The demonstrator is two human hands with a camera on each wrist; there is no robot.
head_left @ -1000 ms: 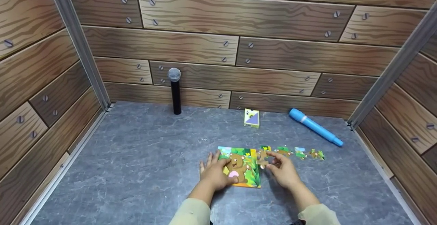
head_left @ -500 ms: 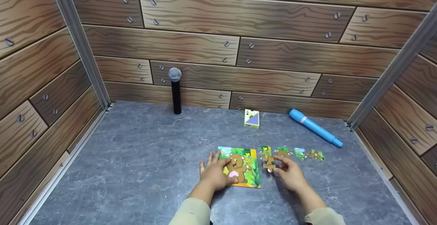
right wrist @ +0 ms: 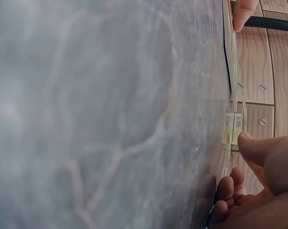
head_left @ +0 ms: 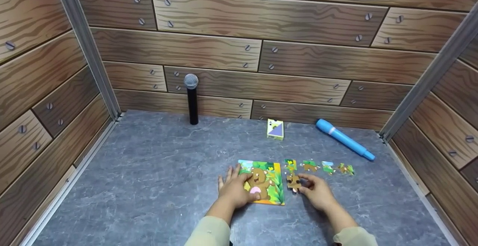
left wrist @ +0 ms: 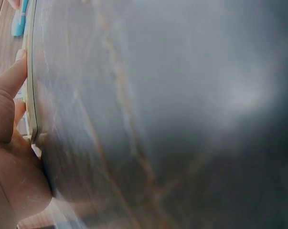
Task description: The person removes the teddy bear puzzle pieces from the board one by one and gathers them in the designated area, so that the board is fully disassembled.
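Observation:
A square puzzle board (head_left: 275, 186) with a cartoon bear on green and yellow lies on the grey table. My left hand (head_left: 234, 189) rests over its left side, fingers spread, thumb near the bottom edge; it covers part of the picture. In the left wrist view the board's thin edge (left wrist: 32, 95) shows beside that thumb. Just right of the board, my right hand (head_left: 317, 193) pinches a brown puzzle piece (head_left: 293, 181) between thumb and fingers. The right wrist view shows this piece (right wrist: 244, 117) edge-on at the thumb tip (right wrist: 246, 138).
Several loose puzzle pieces (head_left: 309, 165) form a row behind the right hand. Farther back stand a yellow-and-purple card box (head_left: 275, 129) and an upright black microphone (head_left: 192, 104). A blue microphone-shaped stick (head_left: 345, 139) lies at right. Wood-patterned walls (head_left: 209, 52) enclose the table.
My right hand has moved the brown puzzle piece slightly right and toward me, away from the board's edge, turning it a little. The left hand and board have stayed put.

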